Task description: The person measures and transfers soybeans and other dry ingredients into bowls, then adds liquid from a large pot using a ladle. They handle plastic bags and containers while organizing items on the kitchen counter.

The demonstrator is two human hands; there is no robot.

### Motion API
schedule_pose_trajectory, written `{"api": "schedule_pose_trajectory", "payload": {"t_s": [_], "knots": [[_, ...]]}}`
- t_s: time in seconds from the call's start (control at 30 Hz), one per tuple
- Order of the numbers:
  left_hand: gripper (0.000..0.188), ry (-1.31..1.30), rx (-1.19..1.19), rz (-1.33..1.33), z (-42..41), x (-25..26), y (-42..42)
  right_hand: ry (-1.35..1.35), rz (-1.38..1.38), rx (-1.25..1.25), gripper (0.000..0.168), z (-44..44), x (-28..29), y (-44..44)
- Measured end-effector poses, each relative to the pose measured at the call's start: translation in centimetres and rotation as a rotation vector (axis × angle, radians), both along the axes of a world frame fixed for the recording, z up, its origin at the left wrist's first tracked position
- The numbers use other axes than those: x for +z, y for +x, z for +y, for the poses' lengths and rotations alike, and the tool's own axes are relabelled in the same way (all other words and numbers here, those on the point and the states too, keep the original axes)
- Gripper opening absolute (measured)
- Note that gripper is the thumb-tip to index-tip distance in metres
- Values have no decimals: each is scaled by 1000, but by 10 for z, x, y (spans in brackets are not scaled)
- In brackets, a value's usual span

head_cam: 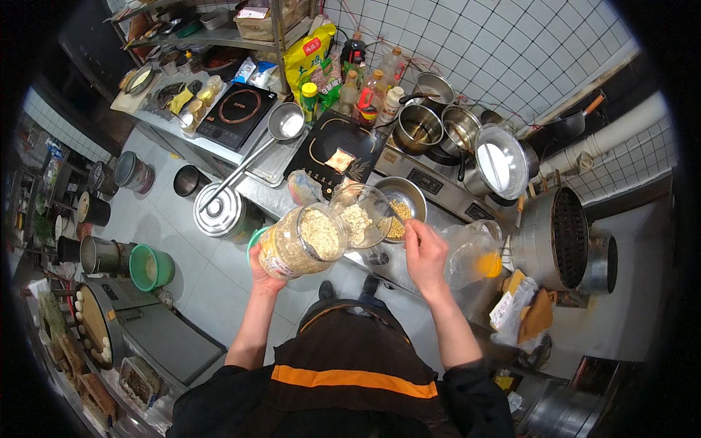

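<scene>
My left hand grips a wide clear plastic jar, tilted to the right, its mouth facing up and right. Pale rolled oats fill it up to the mouth. Against that mouth sits a clear round cup with some oats inside. My right hand pinches a thin dark handle that appears to belong to this cup. Just behind the cup stands a steel bowl on the counter, with yellow soybeans in it, partly hidden by the cup.
An induction cooktop lies ahead, with a second cooktop to its left. A long-handled steel ladle spans the counter edge and a lidded steel pot. Bottles and several pots line the wall. A plastic bag is at right.
</scene>
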State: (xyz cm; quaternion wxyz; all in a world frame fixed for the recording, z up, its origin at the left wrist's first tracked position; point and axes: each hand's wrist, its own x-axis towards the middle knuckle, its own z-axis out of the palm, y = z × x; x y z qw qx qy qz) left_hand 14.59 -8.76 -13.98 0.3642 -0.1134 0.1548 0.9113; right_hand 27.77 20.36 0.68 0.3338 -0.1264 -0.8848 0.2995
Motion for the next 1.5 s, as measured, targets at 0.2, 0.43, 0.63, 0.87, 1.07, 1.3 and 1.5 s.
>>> {"api": "schedule_pose_trajectory", "payload": {"t_s": [0.2, 0.43, 0.63, 0.87, 1.07, 1.3, 1.5], "knots": [[77, -14, -22, 43, 4, -7, -2, -593, -185, 183, 17, -46, -13, 4], [81, -8, -19, 18, 10, -2, -1, -1238, -211, 167, 22, -49, -13, 1], [78, -25, 12, 10, -2, 0, -2, -823, -51, 66, 14, -6, -1, 6], [79, -24, -4, 22, -1, -4, -3, -406, -82, 137, 16, -33, -6, 3], [79, 38, -45, 11, 9, 2, 0, -1151, -342, 175, 20, -59, -13, -5], [79, -33, 21, 9, 2, 0, -1, -1267, -84, 156, 20, -17, -5, -1], [77, -72, 30, 59, -6, -2, -3, -206, -77, -12, 16, 2, 3, 8]]}}
